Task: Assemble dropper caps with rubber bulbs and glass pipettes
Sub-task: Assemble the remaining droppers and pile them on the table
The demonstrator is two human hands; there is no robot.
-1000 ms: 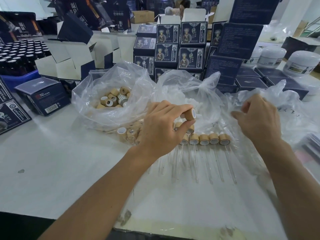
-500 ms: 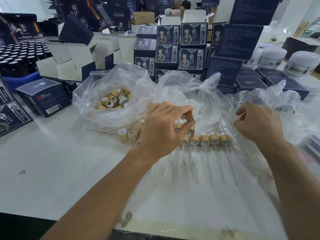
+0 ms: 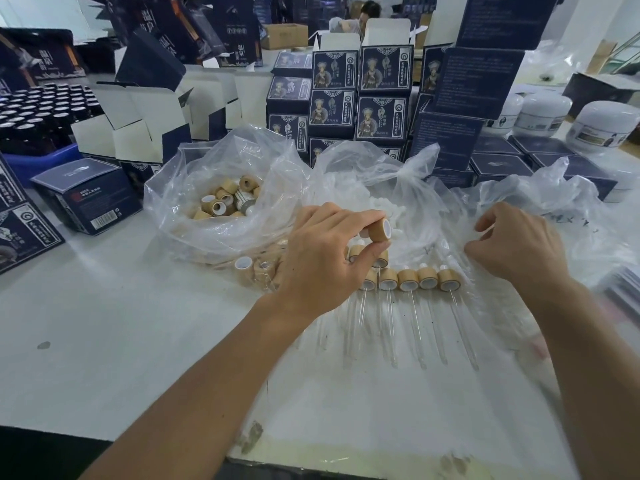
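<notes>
From the head camera, the left hand [image 3: 322, 258] pinches a bamboo-coloured dropper cap [image 3: 379, 230] between thumb and forefinger, holding it on its side above the worktop [image 3: 104, 341] with its white-lined opening turned to the right. Just below it, a row of assembled droppers [image 3: 408, 280] lies on a clear plastic sheet [image 3: 415, 393], caps at the far end and thin glass pipettes [image 3: 417, 327] pointing toward the near edge; a few white bulb tips show behind the caps. To the right, the right hand [image 3: 516, 247] has its fingers curled at the crumpled clear plastic [image 3: 554, 209] on the far right; whether it pinches anything there I cannot tell. Left of the held cap, an open clear bag [image 3: 194, 209] holds loose bamboo caps [image 3: 228, 199], and a few more caps [image 3: 252, 270] lie under the plastic near the left hand's knuckles. Between the two hands, farther back, a second clear bag [image 3: 391, 174] holds small white pieces, probably rubber bulbs [image 3: 388, 206], though they are blurred. Behind the bags stand stacked dark blue printed boxes [image 3: 360, 95], open white-lined cartons [image 3: 145, 123] to the left, a tray of dark bottles [image 3: 38, 112] at the far left, and white jars [image 3: 606, 124] at the far right.
</notes>
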